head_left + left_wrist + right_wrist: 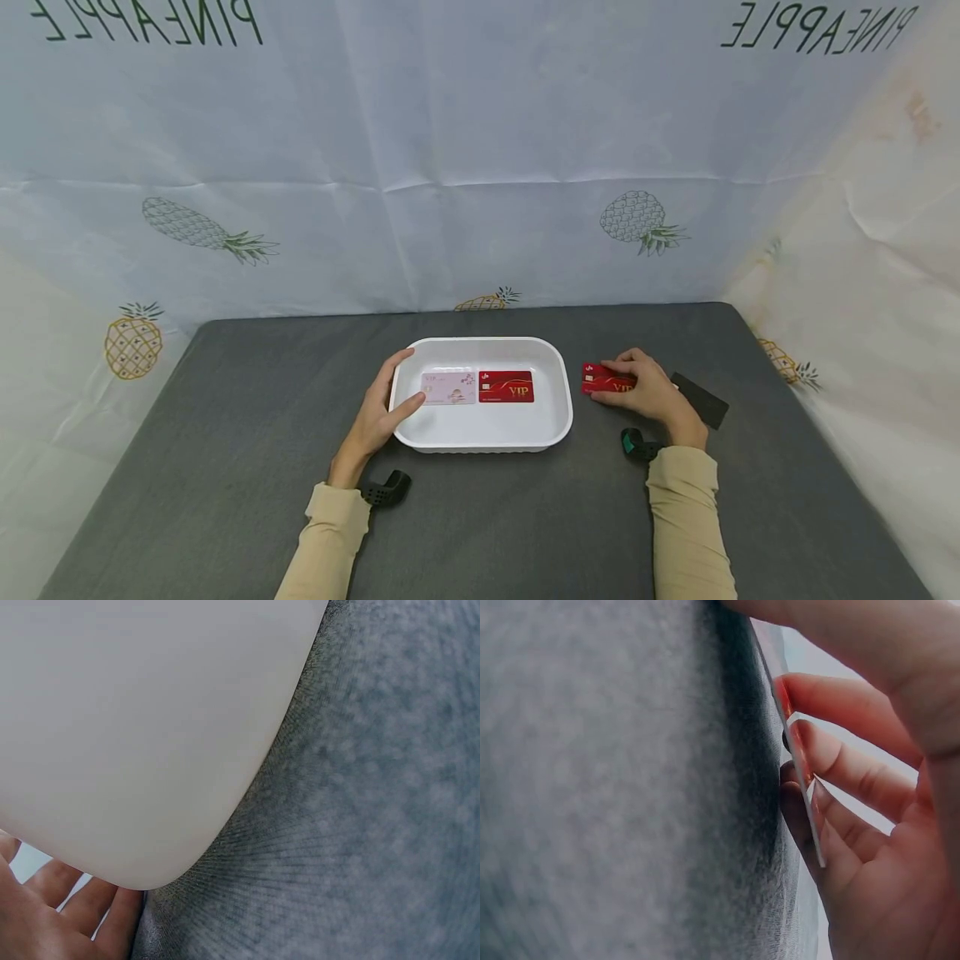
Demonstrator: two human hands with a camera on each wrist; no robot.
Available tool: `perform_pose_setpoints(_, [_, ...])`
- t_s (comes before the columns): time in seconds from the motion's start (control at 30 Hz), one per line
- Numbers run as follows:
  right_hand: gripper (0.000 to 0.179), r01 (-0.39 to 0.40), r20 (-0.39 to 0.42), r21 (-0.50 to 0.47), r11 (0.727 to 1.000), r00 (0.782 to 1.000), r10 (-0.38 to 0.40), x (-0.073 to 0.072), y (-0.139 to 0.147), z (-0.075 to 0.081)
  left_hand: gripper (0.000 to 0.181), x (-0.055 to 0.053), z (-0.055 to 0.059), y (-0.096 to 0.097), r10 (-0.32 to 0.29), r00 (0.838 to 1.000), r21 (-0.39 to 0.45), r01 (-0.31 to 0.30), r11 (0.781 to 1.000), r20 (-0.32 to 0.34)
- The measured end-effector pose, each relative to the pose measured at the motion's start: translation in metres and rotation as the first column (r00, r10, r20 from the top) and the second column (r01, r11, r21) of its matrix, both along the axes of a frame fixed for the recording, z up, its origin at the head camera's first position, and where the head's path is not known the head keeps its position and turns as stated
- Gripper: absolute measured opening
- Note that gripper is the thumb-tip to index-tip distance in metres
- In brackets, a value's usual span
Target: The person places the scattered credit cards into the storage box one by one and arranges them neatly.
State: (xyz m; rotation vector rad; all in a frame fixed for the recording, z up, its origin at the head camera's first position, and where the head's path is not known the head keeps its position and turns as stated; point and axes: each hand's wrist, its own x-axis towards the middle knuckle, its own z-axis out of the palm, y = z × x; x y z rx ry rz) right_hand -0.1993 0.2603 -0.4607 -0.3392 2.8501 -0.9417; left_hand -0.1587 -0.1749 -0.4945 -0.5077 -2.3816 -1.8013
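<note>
A white tray (480, 430) lies on the dark grey table, and my left hand (378, 413) grips its left end, thumb over the rim and fingers along the outside. Inside the tray a pale pink card (453, 390) and a red VIP card (504, 387) lie side by side, the left thumb close to the pink one. To the right of the tray, my right hand (649, 388) pinches another red VIP card (600, 379) by its edges. In the right wrist view that card (801, 759) is seen edge-on, raised a little off the cloth.
A flat black rectangular piece (703, 402) lies partly behind the right wrist. Each wrist wears a black band. The grey cloth-covered table (247, 442) ends at a hanging white pineapple-print sheet (315, 250) at the back.
</note>
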Motion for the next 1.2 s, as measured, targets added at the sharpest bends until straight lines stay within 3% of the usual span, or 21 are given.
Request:
perform_pose_setpoints(0.67, [0.059,0.04,-0.047,0.016,0.999,0.998,-0.039,-0.003,-0.001,-0.005,0.069,0.001,-0.001,0.0,0.0,1.0,-0.002,0.0,1.0,-0.009])
perform_pose_setpoints(1.2, [0.058,0.032,-0.093,-0.004,0.999,0.995,-0.032,0.007,-0.007,0.023,0.069,0.0,0.001,0.0,0.01,1.0,-0.005,-0.01,1.0,0.0])
